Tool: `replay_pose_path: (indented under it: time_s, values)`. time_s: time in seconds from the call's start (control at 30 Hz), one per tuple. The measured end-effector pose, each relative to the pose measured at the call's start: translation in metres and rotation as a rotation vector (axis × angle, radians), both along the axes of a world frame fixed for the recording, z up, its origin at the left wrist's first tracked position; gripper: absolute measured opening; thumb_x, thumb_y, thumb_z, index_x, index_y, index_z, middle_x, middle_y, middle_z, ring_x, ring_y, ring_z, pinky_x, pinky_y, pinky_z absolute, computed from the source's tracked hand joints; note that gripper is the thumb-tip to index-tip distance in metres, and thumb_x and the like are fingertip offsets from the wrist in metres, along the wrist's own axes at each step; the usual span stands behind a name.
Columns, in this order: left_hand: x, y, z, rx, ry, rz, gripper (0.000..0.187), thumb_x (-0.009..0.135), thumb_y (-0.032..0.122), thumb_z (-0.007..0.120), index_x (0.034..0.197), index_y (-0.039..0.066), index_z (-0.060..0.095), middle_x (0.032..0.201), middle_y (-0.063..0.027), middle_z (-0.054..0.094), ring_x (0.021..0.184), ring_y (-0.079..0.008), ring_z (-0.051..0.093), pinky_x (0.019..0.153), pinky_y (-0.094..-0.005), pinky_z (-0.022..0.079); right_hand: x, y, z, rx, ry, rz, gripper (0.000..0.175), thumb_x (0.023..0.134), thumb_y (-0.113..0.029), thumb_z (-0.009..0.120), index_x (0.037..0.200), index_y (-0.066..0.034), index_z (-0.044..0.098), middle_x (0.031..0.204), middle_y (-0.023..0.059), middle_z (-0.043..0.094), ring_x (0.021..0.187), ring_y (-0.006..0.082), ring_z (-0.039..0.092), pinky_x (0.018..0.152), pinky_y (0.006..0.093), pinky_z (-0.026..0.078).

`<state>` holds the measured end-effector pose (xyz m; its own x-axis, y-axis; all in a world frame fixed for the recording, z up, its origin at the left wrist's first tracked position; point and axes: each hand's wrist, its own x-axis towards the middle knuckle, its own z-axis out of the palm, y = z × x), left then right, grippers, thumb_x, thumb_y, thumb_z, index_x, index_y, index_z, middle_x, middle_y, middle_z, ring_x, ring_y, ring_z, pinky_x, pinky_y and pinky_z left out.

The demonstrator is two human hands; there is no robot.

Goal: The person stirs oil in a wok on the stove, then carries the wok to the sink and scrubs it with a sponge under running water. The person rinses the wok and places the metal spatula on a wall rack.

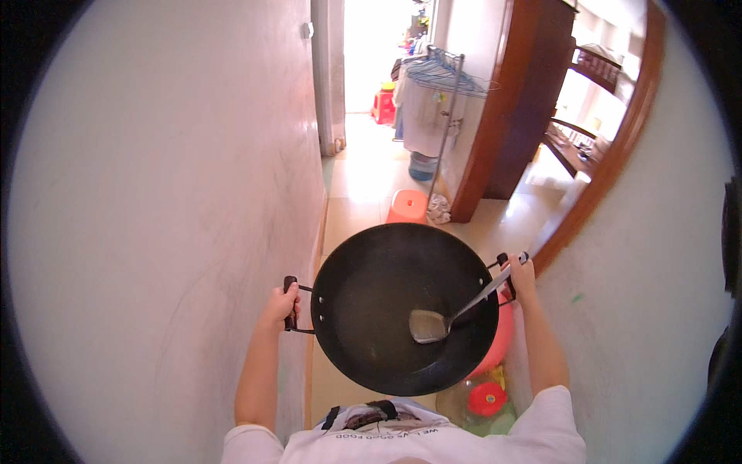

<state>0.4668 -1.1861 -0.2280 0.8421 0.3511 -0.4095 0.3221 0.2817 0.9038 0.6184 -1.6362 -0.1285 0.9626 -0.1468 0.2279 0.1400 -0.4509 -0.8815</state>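
A large black wok (371,325) hangs level in front of me, held by its two side handles. My left hand (283,303) is closed around the dark handle on the left. On the right, my right hand (522,279) grips the other handle, with the upper end of the spatula's handle at its fingers. The metal wok spatula (429,326) lies with its broad blade inside the wok and its shaft leaning over the right rim. Whether the right fingers also press on the spatula cannot be told. The wok hides part of the floor below.
Pale walls (145,203) flank a narrow tiled passage. Ahead stand an orange plastic stool (408,203), a clothes rack (458,98) with hangers, a blue bucket (423,167) and a red stool (384,105). A wooden door frame (614,156) is at right. A red-lidded container (487,399) stands low, near my body.
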Motion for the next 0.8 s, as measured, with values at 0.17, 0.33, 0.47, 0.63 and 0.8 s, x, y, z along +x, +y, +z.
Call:
replay_pose_path:
  time_s: [0.17,0.33,0.47,0.63,0.8]
  values:
    - [0.004,-0.037,-0.062,0.042,0.03,0.111,0.032,0.084,0.029,0.047,0.063,0.005,0.042,0.05,-0.0006,0.04,0.04,-0.0117,0.042,0.038,-0.0262,0.038,0.06,-0.013,-0.073,0.056,0.054,0.109,0.037,0.075,-0.027,0.045,0.053,0.0003,0.054,0.041,0.0058,0.046,0.034,0.0148,0.045,0.034,0.027,0.036]
    - [0.02,-0.075,-0.11,0.022,-0.034,0.228,0.033,0.084,0.03,0.047,0.063,0.005,0.042,0.051,-0.0014,0.041,0.042,-0.0117,0.042,0.038,-0.0266,0.038,0.12,-0.028,-0.121,0.017,-0.043,0.151,0.037,0.072,-0.029,0.047,0.054,0.0025,0.056,0.045,0.0082,0.049,0.036,0.0165,0.047,0.038,0.0283,0.04]
    - [0.021,-0.088,-0.098,0.1,-0.041,0.236,0.033,0.085,0.031,0.046,0.064,0.005,0.042,0.05,-0.0015,0.041,0.041,-0.0116,0.042,0.037,-0.0263,0.038,0.146,-0.036,-0.126,-0.003,-0.132,0.16,0.037,0.073,-0.029,0.046,0.055,0.0023,0.057,0.046,0.0081,0.051,0.039,0.0172,0.049,0.042,0.029,0.04]
    - [0.022,-0.093,-0.093,0.165,-0.069,0.244,0.034,0.085,0.032,0.045,0.065,0.005,0.042,0.048,-0.002,0.042,0.039,-0.0116,0.042,0.036,-0.0264,0.037,0.143,-0.036,-0.11,0.067,-0.08,0.206,0.039,0.075,-0.03,0.045,0.054,0.0012,0.057,0.047,0.0077,0.053,0.042,0.0166,0.049,0.044,0.0285,0.04]
    - [0.024,-0.096,-0.083,0.105,-0.068,0.279,0.033,0.085,0.032,0.045,0.066,0.005,0.042,0.049,-0.0018,0.042,0.039,-0.0115,0.04,0.037,-0.0261,0.036,0.141,-0.026,-0.094,0.049,-0.062,0.212,0.041,0.076,-0.03,0.045,0.053,0.0012,0.057,0.046,0.0074,0.053,0.042,0.0167,0.051,0.044,0.0283,0.04]
